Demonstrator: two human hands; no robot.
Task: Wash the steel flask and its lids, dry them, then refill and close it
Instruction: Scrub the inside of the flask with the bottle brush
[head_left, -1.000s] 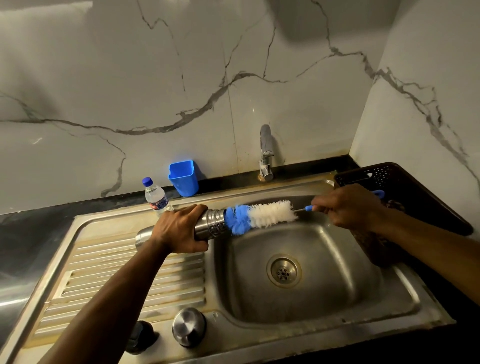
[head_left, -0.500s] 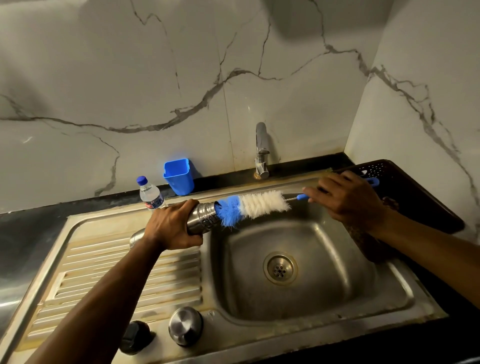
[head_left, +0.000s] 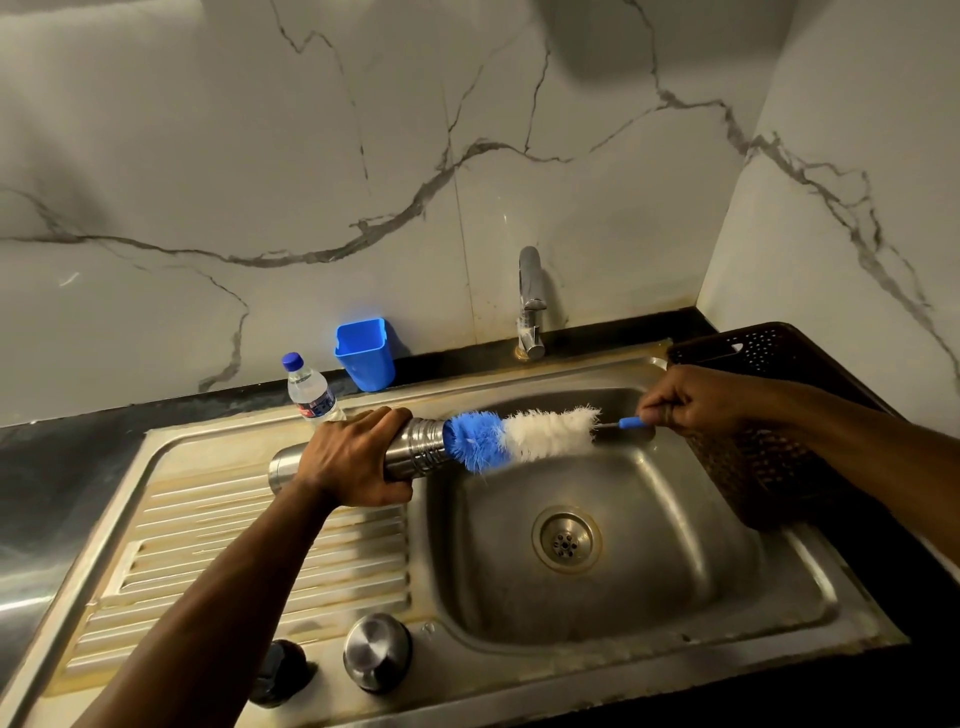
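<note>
- Flask (head_left: 415, 451): bare steel cylinder, dull shine, held lying roughly level over the edge between drainboard and basin. Base end (head_left: 280, 470) sticks out left of the left hand; the open mouth points right, toward the right hand. Neck shows several ridged thread rings. No lid on it.
- Left hand (head_left: 358, 460): wraps the flask's middle from above, fingers curled over the far side, thumb beneath on the near side.
- Brush (head_left: 524, 436): blue bristles at the tip, white bristles behind, thin wire stem, blue handle. The blue tip touches the flask mouth; how far it enters cannot be told. Most of the bristle length lies outside, between the two hands.
- Right hand (head_left: 691, 400): clenched round the brush handle; only a short blue stub shows to its left.
- Steel lid (head_left: 376, 652): domed, upright on the sink's near rim, below the left forearm.
- Dark lid (head_left: 280, 673): just left of the steel lid, partly hidden by the forearm.
- Sink (head_left: 779, 613): steel, stained; drain (head_left: 566, 540) below the brush.
- Tap (head_left: 530, 304): beyond the brush, at the wall.
- Blue cup (head_left: 363, 353) and water bottle (head_left: 311, 389): beyond the left hand.
- Dark basket (head_left: 753, 467): under and behind the right wrist.
</note>
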